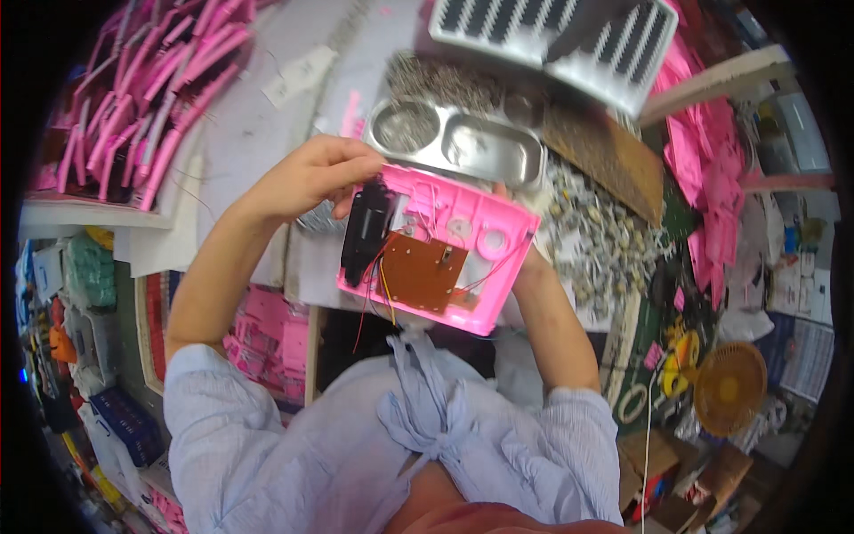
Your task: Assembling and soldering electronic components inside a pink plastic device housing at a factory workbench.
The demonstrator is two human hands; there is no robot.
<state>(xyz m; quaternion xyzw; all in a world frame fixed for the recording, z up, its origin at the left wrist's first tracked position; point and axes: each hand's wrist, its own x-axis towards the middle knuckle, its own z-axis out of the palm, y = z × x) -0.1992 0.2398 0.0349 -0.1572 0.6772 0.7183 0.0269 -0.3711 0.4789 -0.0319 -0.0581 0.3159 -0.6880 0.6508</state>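
Observation:
A pink plastic housing (525,233) with its inside facing up is held above the table's near edge. It contains a brown circuit board (418,274), a long black part (366,233) along its left side, and thin red, yellow and white wires, some hanging over the near edge. My left hand (336,173) is closed at the upper left corner, its fingers bent over the rim beside the black part. From the right, my right hand (527,267) grips the housing; most of its fingers are hidden behind it, with one fingertip showing at the far rim.
Beyond the housing stands a metal tray (494,151) with small metal pieces in its round compartment. Small metal parts (596,240) lie heaped at right, by a brown board (605,156). Pink strips (133,116) fill the far left; a silver slotted rack (551,36) stands at the back.

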